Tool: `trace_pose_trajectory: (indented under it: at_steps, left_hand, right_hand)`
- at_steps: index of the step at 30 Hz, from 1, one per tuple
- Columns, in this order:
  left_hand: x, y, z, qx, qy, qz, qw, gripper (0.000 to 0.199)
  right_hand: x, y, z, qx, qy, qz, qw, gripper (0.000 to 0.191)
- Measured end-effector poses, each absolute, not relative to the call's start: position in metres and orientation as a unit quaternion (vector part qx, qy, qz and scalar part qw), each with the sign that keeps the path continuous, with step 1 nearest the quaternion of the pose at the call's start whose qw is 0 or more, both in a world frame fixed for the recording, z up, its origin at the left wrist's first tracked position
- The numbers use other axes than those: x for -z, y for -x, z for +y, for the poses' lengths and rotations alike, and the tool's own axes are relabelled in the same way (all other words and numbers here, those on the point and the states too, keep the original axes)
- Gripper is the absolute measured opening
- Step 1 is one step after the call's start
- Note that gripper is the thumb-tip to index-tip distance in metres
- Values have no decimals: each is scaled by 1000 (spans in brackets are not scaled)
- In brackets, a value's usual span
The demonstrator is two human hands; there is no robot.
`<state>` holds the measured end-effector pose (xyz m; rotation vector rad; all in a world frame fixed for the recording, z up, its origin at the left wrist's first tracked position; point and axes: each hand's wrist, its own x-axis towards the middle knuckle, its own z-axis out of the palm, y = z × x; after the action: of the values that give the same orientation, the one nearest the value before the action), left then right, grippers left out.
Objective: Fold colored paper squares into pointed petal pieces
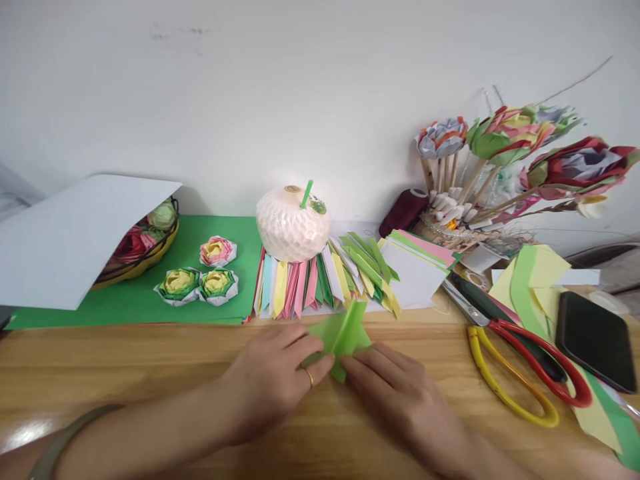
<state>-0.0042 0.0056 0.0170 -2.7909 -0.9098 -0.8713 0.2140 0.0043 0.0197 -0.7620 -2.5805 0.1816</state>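
Between my hands is a light green sheet of paper, partly folded, with a raised strip standing along its middle. My left hand, with a ring on one finger, pinches the paper's left lower side. On the right lower edge, my right hand presses with its fingers together; the thumb is hidden. Both hands are a little blurred. Just behind the paper lie folded paper strips in several colours, with a bundle of green folded strips beside them.
A white textured pot stands against the wall. Paper flowers rest on green card, left of it. At right are scissors, a phone, paper sheets, a thread spool and stemmed paper flowers.
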Motion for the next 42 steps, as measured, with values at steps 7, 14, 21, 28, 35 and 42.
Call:
trace_pose_trajectory:
  at_steps: [7,14,21,28,35,42]
  left_hand:
    - [-9,6,4,231,933,-260,94,23]
    - [-4,5,5,256,916,-300,74,24]
    - [-13,8,14,269,901,-340,3,26]
    - [-11,13,25,229,914,-331,-48,36]
    - [-9,9,22,238,888,-384,-86,32]
    - [-15,4,24,295,827,-437,-195,16]
  right_hand:
    - [-19,-215,8,-53,318,-924,204,25]
    - [-16,-209,14,-66,310,-921,226,15]
    - [-17,-205,18,-98,301,-917,243,16]
    - [-17,-204,17,-93,300,-916,250,11]
    - [-17,-201,17,-79,303,-912,264,14]
    - [-14,-197,15,-73,305,-908,278,17]
